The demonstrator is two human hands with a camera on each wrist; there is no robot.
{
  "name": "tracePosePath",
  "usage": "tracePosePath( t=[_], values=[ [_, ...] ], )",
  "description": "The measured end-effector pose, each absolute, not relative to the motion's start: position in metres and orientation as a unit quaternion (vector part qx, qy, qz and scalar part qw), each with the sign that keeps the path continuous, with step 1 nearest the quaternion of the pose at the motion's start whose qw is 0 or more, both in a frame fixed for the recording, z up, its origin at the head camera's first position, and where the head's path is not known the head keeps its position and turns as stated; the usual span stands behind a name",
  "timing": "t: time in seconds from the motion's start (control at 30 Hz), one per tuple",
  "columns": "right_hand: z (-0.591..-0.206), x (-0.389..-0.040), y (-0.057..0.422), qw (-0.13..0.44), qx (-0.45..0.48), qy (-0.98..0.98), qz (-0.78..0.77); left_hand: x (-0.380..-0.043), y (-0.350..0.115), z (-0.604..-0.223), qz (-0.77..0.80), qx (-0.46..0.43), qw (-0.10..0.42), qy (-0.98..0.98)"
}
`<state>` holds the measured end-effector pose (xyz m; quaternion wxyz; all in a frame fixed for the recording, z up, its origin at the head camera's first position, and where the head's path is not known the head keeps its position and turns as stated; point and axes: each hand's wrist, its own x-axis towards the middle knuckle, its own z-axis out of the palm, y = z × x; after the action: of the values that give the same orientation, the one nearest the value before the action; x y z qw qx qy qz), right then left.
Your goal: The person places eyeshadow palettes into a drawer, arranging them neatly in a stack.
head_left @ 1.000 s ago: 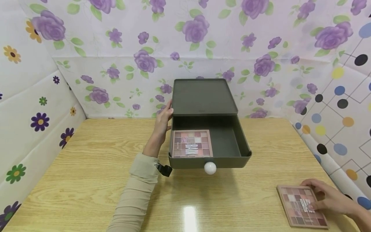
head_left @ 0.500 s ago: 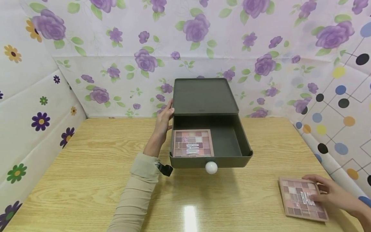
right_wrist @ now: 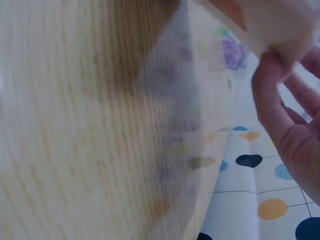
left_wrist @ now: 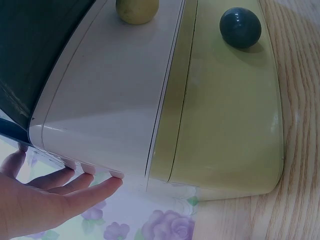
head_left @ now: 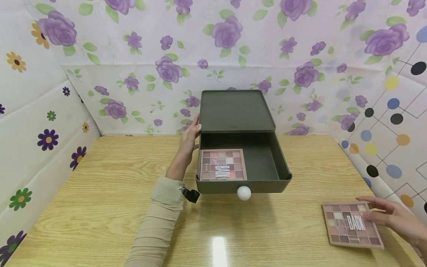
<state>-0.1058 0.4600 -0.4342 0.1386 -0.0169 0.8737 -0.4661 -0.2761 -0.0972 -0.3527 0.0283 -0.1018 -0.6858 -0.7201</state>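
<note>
A dark green drawer unit [head_left: 237, 111] stands mid-table with its top drawer [head_left: 220, 188] pulled out, a white knob [head_left: 244, 193] on its front. In that drawer's left part lies an eyeshadow palette [head_left: 222, 165] lettered "BACK". My left hand [head_left: 187, 142] touches the unit's left side; the left wrist view shows the fingertips [left_wrist: 116, 176] spread along it. At the right, my right hand [head_left: 397, 218] pinches a second eyeshadow palette [head_left: 351, 226] by its right edge, thumb over the lid. The right wrist view catches this palette [right_wrist: 285, 25] blurred, its near corner between thumb and fingers.
Below the green drawer, the left wrist view shows a pale drawer [left_wrist: 110, 95] and a yellow one [left_wrist: 225, 120], each with a round knob. The wooden table [head_left: 110, 207] meets flowered sheeting [head_left: 133, 92] at the back and dotted sheeting [head_left: 393, 148] on the right.
My right hand has moved the second palette slightly away from me and to the right, its lid now tilted more toward me. The left hand stays at the unit's side.
</note>
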Motion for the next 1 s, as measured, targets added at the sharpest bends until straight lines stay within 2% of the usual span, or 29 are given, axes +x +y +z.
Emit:
tracePosePath(
  t=[0.13,0.63,1.0],
  values=[
    [-0.432,-0.105,0.458,0.112,-0.006,0.884,-0.455,-0.276,-0.097,-0.353,-0.720,-0.100,0.027,-0.687],
    [-0.420,-0.108,0.454,0.099,-0.041,0.831,-0.546,-0.276,-0.097,-0.353,-0.721,-0.097,0.027,-0.685],
    [-0.407,-0.108,0.439,0.053,-0.067,0.707,-0.702,-0.275,-0.098,-0.351,-0.725,-0.101,0.016,-0.681]
  ],
)
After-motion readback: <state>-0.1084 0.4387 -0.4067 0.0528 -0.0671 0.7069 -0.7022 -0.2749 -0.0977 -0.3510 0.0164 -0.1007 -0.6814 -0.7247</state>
